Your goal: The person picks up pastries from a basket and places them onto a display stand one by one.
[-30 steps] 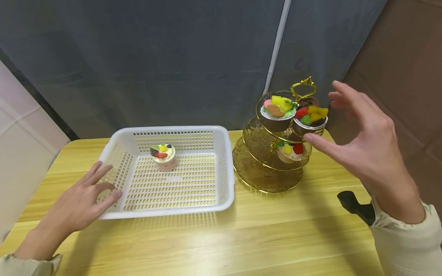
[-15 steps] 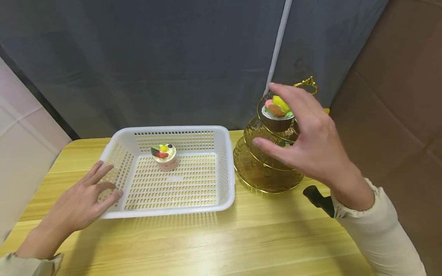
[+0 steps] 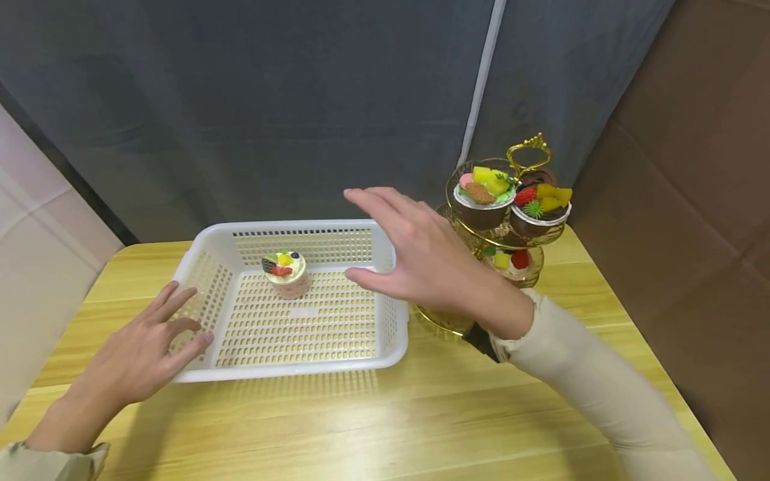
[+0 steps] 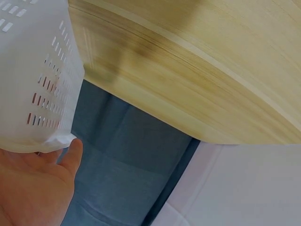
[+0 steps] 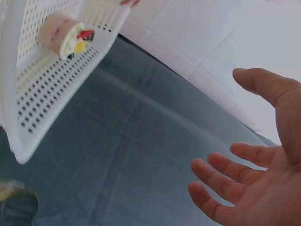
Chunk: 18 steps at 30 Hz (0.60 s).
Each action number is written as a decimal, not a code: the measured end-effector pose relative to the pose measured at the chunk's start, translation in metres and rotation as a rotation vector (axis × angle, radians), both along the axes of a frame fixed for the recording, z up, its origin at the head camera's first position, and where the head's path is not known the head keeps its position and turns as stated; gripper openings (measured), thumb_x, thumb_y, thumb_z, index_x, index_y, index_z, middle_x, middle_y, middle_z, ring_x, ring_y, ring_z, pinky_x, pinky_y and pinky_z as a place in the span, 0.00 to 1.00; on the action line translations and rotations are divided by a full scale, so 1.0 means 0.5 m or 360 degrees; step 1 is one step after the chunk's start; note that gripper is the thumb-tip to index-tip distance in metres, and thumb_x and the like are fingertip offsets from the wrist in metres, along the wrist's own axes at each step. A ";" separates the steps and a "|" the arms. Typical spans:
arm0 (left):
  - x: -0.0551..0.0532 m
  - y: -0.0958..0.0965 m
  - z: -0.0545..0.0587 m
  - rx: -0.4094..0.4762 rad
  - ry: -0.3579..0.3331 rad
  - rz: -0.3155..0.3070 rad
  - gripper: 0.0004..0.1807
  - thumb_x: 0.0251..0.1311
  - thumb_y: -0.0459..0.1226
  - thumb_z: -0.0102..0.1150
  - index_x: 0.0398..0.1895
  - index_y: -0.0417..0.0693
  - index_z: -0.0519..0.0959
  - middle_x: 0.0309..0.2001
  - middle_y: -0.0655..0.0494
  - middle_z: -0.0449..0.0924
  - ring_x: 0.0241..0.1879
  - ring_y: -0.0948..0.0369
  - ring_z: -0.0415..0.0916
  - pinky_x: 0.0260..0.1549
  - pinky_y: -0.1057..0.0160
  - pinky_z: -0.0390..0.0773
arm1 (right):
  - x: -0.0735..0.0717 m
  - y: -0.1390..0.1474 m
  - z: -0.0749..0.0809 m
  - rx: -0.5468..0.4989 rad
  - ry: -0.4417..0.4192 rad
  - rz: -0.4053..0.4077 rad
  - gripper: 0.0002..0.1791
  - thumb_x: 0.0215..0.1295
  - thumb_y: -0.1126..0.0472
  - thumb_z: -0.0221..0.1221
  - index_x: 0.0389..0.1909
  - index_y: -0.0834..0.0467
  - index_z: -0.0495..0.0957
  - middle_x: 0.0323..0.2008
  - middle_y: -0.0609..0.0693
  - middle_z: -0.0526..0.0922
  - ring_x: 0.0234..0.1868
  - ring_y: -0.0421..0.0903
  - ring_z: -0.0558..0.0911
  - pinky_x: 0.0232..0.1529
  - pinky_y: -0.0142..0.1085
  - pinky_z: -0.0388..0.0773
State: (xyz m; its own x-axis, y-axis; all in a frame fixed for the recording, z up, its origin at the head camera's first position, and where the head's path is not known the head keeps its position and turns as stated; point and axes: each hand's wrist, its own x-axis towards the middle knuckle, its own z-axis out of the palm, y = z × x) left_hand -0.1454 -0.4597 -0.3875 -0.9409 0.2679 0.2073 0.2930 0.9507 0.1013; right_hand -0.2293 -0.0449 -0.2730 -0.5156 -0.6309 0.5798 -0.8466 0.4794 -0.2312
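My left hand [image 3: 135,357] rests at the near-left rim of a white perforated plastic basket [image 3: 289,369], fingers loosely spread. In the left wrist view the fingertips touch the basket's edge. Inside the basket, toward the back left, stands a pale pink cupcake [image 3: 291,287] topped with cream and fruit pieces. My right hand [image 3: 418,250] hovers over the basket's right side, thumb and fingers held wide apart with nothing between them. The right wrist view shows its bare palm and fingers, with the same cupcake [image 5: 59,37] off to the left.
A gold-rimmed tiered stand [image 3: 505,235] is right of the basket, partly behind my right forearm. Its top tier carries a brown fruit cupcake [image 3: 481,212] and another brown one [image 3: 535,224]. A fruit-topped cupcake [image 3: 511,262] sits one tier lower. Dark curtain [image 3: 271,120] hangs behind the table.
My right hand has swept left, from beside the stand, across in front of it, to over the basket, staying spread and holding nothing. The left hand, basket and cupcakes have stayed put.
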 end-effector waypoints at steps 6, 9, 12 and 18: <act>-0.001 0.000 -0.002 -0.0002 -0.0010 0.0007 0.24 0.66 0.50 0.58 0.38 0.35 0.86 0.69 0.35 0.64 0.76 0.40 0.44 0.43 0.29 0.71 | -0.023 -0.054 -0.007 -0.0008 -0.0168 0.0055 0.44 0.57 0.43 0.69 0.72 0.55 0.64 0.64 0.49 0.73 0.60 0.46 0.77 0.55 0.45 0.75; -0.001 -0.001 -0.003 0.0001 -0.0019 0.0006 0.24 0.67 0.50 0.57 0.38 0.35 0.86 0.69 0.35 0.64 0.76 0.40 0.44 0.44 0.29 0.71 | -0.033 -0.074 -0.009 -0.0015 -0.0229 0.0066 0.44 0.56 0.44 0.69 0.72 0.54 0.64 0.64 0.49 0.73 0.59 0.45 0.78 0.53 0.42 0.77; -0.001 -0.001 -0.003 0.0008 -0.0008 -0.0001 0.24 0.66 0.49 0.57 0.38 0.34 0.86 0.68 0.35 0.65 0.76 0.39 0.44 0.45 0.29 0.71 | -0.043 -0.092 -0.009 -0.0017 -0.0325 0.0066 0.45 0.56 0.44 0.70 0.72 0.53 0.64 0.64 0.48 0.73 0.59 0.44 0.77 0.54 0.41 0.76; -0.002 -0.003 -0.003 0.0011 0.0008 0.0000 0.23 0.66 0.49 0.58 0.38 0.35 0.86 0.68 0.35 0.65 0.76 0.40 0.45 0.47 0.30 0.70 | -0.064 -0.130 -0.021 -0.0048 -0.0528 0.0115 0.44 0.56 0.45 0.70 0.72 0.52 0.64 0.66 0.46 0.72 0.58 0.40 0.77 0.56 0.35 0.73</act>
State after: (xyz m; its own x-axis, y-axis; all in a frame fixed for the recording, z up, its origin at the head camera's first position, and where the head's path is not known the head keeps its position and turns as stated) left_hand -0.1466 -0.4611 -0.3891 -0.9399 0.2662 0.2137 0.2933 0.9501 0.1067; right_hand -0.2611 -0.1100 -0.2834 -0.6339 -0.6576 0.4071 -0.7545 0.4098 -0.5127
